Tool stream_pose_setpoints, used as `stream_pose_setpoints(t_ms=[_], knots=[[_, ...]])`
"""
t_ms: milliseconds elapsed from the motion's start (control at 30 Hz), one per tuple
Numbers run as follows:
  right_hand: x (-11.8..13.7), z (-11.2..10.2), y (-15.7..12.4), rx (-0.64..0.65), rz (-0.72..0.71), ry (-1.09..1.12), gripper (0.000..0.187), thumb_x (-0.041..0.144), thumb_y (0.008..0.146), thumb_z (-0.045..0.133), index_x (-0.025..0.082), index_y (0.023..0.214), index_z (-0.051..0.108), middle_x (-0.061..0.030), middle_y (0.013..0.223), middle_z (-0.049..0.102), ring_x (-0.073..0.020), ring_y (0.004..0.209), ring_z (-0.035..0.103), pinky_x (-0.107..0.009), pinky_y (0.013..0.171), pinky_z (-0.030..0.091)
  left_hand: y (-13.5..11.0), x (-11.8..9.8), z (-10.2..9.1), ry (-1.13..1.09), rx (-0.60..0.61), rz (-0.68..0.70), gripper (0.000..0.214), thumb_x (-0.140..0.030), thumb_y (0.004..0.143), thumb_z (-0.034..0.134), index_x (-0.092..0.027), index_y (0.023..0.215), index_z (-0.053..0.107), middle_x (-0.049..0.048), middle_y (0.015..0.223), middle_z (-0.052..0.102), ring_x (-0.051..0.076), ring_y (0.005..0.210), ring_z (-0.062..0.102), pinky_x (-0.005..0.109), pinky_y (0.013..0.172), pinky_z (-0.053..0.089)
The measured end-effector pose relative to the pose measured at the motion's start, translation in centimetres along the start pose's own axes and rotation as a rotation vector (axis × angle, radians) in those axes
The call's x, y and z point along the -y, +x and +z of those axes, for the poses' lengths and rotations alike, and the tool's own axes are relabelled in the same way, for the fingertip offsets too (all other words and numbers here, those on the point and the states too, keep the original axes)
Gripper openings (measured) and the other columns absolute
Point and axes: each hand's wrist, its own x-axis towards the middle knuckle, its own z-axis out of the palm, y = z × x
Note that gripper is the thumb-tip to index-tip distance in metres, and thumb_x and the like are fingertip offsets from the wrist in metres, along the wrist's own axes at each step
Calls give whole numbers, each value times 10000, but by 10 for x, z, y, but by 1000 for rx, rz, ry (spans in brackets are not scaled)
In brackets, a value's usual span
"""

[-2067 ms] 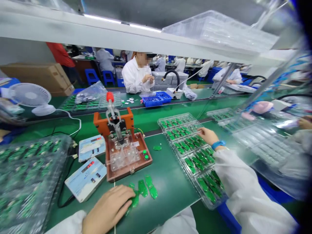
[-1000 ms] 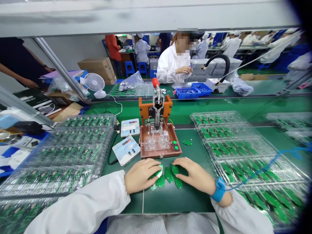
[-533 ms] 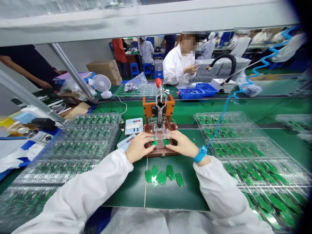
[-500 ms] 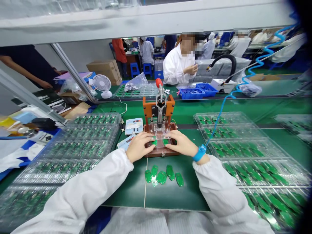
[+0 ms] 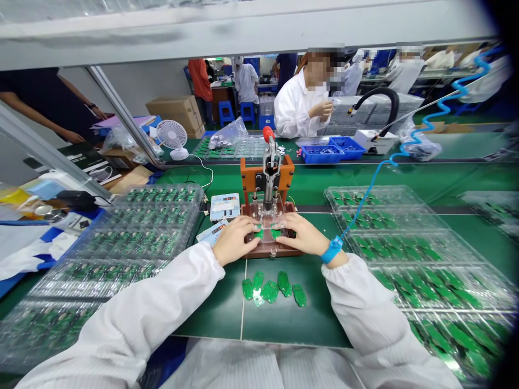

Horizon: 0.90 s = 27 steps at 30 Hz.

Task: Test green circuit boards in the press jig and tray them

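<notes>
While left hand (image 5: 233, 242), right hand (image 5: 303, 234) touch green boards (image 5: 266, 233) — on fixture (image 5: 271, 249)

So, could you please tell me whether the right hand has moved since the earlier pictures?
Yes, forward: the right hand now reaches onto the press's brown base.

The light was bright and even, seemingly from above, leaving only soft shadows beneath the left hand (image 5: 233, 241) and right hand (image 5: 302, 234), with pale glare across the clear plastic trays (image 5: 409, 254), wide-angle bending toward the frame's edges, and a dark, out-of-focus smear (image 5: 508, 162) down the right side.
</notes>
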Motion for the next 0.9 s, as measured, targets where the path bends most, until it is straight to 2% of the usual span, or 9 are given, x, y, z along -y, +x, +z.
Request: stream_pose_setpoints(t_ms=[100,200,300,400,533,633,700,800,900], knots=[[2,-4,-3,-69,17,28,272,391,866,733,259,1104,741,-79,1252,711,-269,1201,635,-493,1078,500,-4,3,-6,-45,39,0,229,-288,935,654,-207,1141,716,106,1363,651,293,1302,561,492,1118,465],[4,-21,2,-231,78,48,183,350,907,648,242,1030,731,-80,1133,735,-247,1097,679,-448,1005,547,-10,18,-21,-47,57,-6,407,-352,972,612,-221,1357,619,117,1525,523,291,1386,505,484,1160,429],[8,-49,22,-443,141,65,176,307,942,554,224,1014,691,-72,1067,730,-225,1030,689,-404,930,573,-16,48,-38,-15,-30,-44,295,-361,998,539,-221,1196,706,98,1339,671,266,1270,601,463,1133,453],[19,-75,60,-577,125,89,240,337,954,553,226,1141,655,-67,1186,713,-227,1132,664,-400,970,560,-23,85,-51,24,-188,-153,261,-354,978,524,-213,998,743,89,1192,735,263,1173,648,470,1094,478],[35,-101,131,-562,26,134,442,545,976,554,231,1282,613,-56,1225,715,-235,1179,653,-455,1087,499,-32,115,-54,32,-335,-314,259,-345,960,511,-209,988,730,85,1128,754,264,1143,661,472,1071,485],[46,-115,184,-365,92,263,570,634,1011,429,140,1133,688,-58,965,746,-208,961,713,-471,1033,537,-36,120,-52,44,-307,-327,250,-331,956,514,-205,995,727,85,1126,753,261,1140,659,458,1063,487],[56,-125,208,-250,140,354,567,562,1051,396,90,1034,710,-34,802,709,-161,780,704,-437,923,588,-36,119,-50,49,-271,-311,243,-317,954,517,-204,996,728,84,1131,751,260,1148,654,451,1061,487],[83,-135,211,-303,42,329,383,398,1063,475,110,1017,722,3,803,690,-110,732,678,-359,868,599,-37,119,-48,51,-237,-302,242,-304,955,519,-199,1019,727,90,1152,743,263,1150,649,458,1057,488],[122,-129,172,-513,-183,207,270,325,1067,477,210,1154,705,18,972,735,-112,850,695,-327,910,599,-38,119,-45,54,-215,-306,232,-281,952,524,-200,1030,727,91,1162,739,264,1150,647,467,1059,488]])
